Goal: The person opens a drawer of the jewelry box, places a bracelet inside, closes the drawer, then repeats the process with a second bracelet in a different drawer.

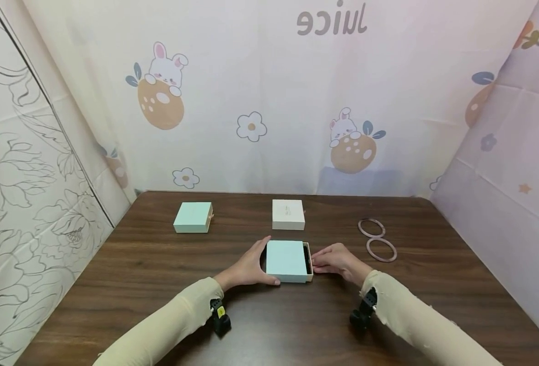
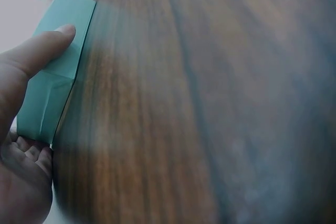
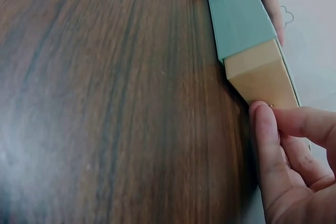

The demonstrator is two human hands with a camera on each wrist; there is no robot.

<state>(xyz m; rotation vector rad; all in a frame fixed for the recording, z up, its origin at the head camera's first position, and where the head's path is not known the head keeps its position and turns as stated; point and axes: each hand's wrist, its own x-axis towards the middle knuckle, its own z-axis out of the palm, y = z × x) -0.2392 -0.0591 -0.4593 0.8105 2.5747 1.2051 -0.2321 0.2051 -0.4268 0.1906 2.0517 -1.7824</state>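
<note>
A mint-green drawer box [image 1: 286, 258] lies on the table near the middle, its cream inner drawer [image 3: 260, 72] sticking out a little on the right with a dark inside. My left hand [image 1: 249, 265] grips the outer sleeve from the left, thumb along the near side and fingers round the far side. At the drawer's right end, my right hand [image 1: 340, 262] pinches with thumb and forefinger right at the middle of the end face. Whatever small pull sits there is mostly hidden by the fingertips.
Behind stand another mint-green box [image 1: 193, 217] at the back left and a white box [image 1: 288, 214] with small print. Two pale pinkish rings [image 1: 381, 250] lie touching on the right. A printed curtain [image 1: 260, 91] hangs along the table's back edge.
</note>
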